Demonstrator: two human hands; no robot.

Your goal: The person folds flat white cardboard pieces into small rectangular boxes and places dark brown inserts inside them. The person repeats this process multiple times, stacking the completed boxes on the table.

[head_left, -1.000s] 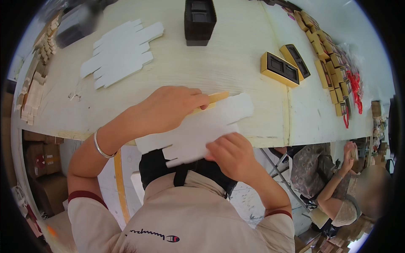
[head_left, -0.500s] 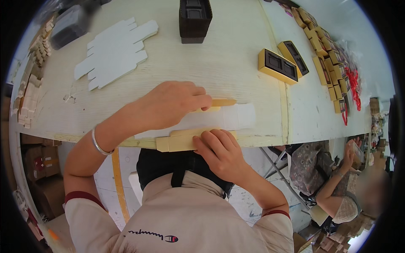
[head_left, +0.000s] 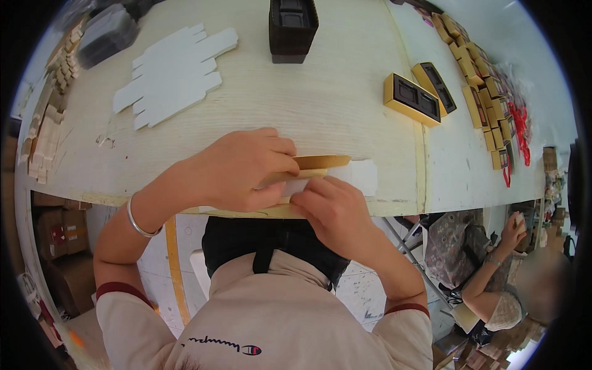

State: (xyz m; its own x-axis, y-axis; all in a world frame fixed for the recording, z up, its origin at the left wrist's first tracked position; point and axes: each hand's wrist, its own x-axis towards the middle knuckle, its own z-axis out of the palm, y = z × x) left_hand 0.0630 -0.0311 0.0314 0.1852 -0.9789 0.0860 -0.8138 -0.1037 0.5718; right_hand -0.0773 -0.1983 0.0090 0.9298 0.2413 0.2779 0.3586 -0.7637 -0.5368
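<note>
A flat cardboard box blank (head_left: 364, 176), gold on one face and white on the other, lies along the near edge of the table. Its far long side is folded up as a gold flap (head_left: 325, 162). The fingers of my left hand (head_left: 250, 168) are bent around the left part of this flap, thumb toward the near side. Close beside it, my right hand (head_left: 334, 213) pinches the near side of the blank with curled fingers. Both hands cover much of the blank's middle, and its left end is mostly hidden.
A stack of white die-cut blanks (head_left: 172, 77) lies at the far left. Dark plastic trays (head_left: 293, 31) stand stacked at the far middle. Two gold boxes with dark inserts (head_left: 412, 98) sit right, before rows of gold boxes (head_left: 484, 105). Another person (head_left: 493, 283) sits at lower right.
My left hand has come nearer to me, and my right hand has moved up and inward over the blank. The near gold side, spread over the table edge before, is now mostly hidden.
</note>
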